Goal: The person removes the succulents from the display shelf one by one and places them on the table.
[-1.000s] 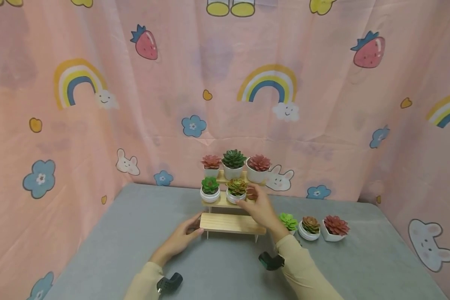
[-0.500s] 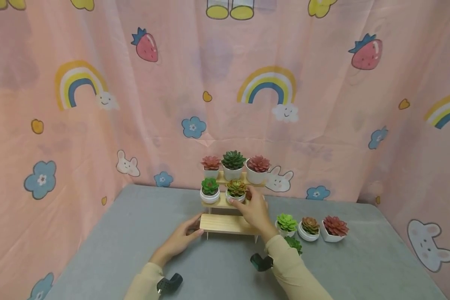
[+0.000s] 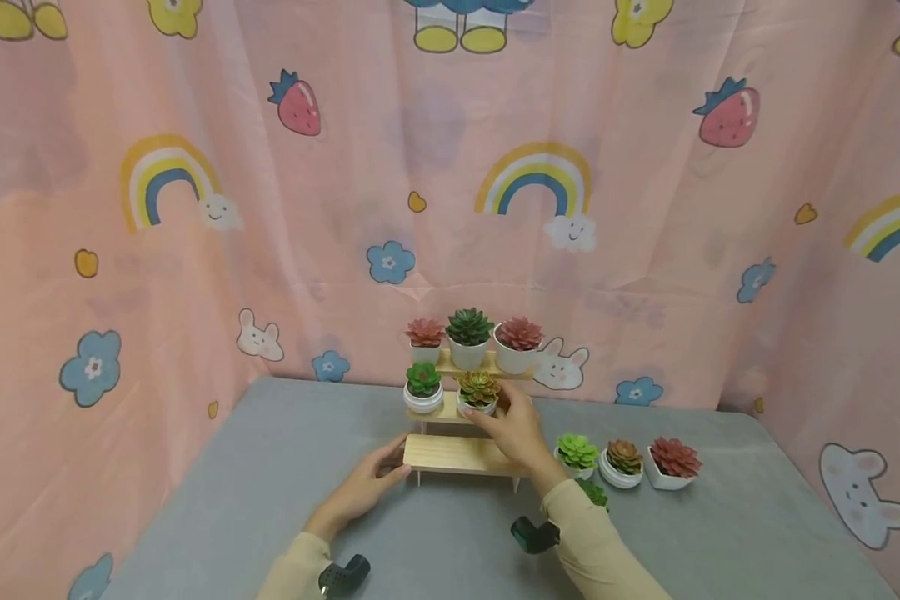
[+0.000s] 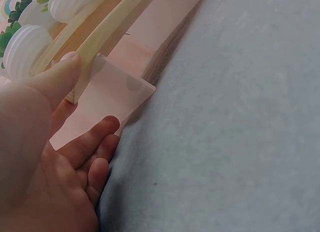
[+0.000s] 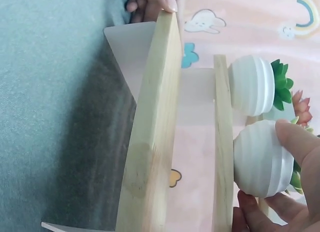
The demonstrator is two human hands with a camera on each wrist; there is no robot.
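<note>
A three-step wooden stand (image 3: 461,454) holds potted succulents on its upper two steps. My left hand (image 3: 360,492) grips the left end of the lowest step; in the left wrist view the thumb of that hand (image 4: 50,127) lies on the wood, fingers beside the clear support (image 4: 112,86). My right hand (image 3: 516,429) holds the white ribbed pot (image 5: 262,159) of the yellow-green succulent (image 3: 478,388) on the middle step, thumb and fingers around it. Left of it stands a green succulent (image 3: 423,379) in a similar pot (image 5: 250,85).
On the top step are a pink succulent (image 3: 425,333), a dark green one (image 3: 470,327) and a red one (image 3: 519,333). Right of the stand, on the grey table (image 3: 727,533), are light green (image 3: 576,451), brownish (image 3: 624,457) and red (image 3: 675,458) succulents, with another green one (image 3: 594,493) by the right forearm.
My right hand has moved left and closed around the yellow-green succulent's pot. The left hand stays at the lowest step. The head view has tilted slightly upward.
</note>
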